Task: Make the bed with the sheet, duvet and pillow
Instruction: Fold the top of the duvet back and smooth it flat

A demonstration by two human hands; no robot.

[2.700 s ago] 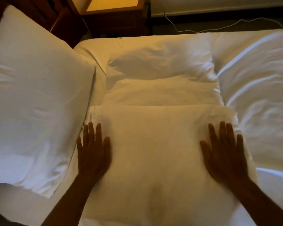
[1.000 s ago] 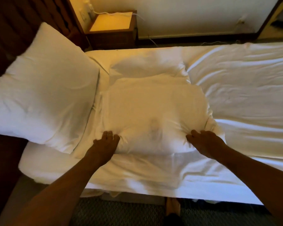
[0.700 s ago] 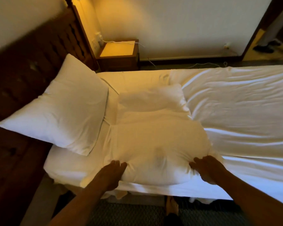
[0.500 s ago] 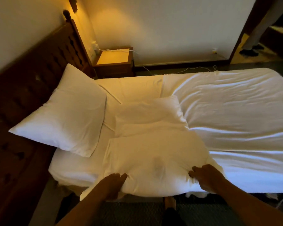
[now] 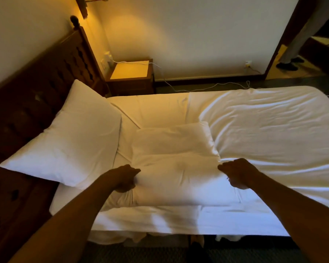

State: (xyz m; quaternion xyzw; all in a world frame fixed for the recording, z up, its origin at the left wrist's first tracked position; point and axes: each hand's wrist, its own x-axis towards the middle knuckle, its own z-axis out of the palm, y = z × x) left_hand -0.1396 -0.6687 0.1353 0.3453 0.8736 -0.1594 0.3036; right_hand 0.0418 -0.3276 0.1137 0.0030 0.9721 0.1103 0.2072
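Note:
A white pillow [image 5: 179,179] lies across the near side of the bed. My left hand [image 5: 124,177] grips its left edge and my right hand [image 5: 235,172] grips its right edge, fingers curled into the fabric. Behind it lies a second, smaller pillow [image 5: 171,141]. A third white pillow [image 5: 72,141] leans against the dark wooden headboard [image 5: 42,88] at the left. The white duvet [image 5: 273,130] is spread over the right part of the bed, wrinkled. The white sheet [image 5: 152,109] shows bare near the head end.
A wooden nightstand [image 5: 130,76] stands beyond the bed beside the headboard, lit by a wall lamp. A white cable [image 5: 207,88] trails along the floor by the far wall. A person's legs [image 5: 292,52] show in the doorway at top right.
My hands went from pressing flat on the near pillow to gripping its side edges. The view pulled back and rose, so more of the bed and room shows.

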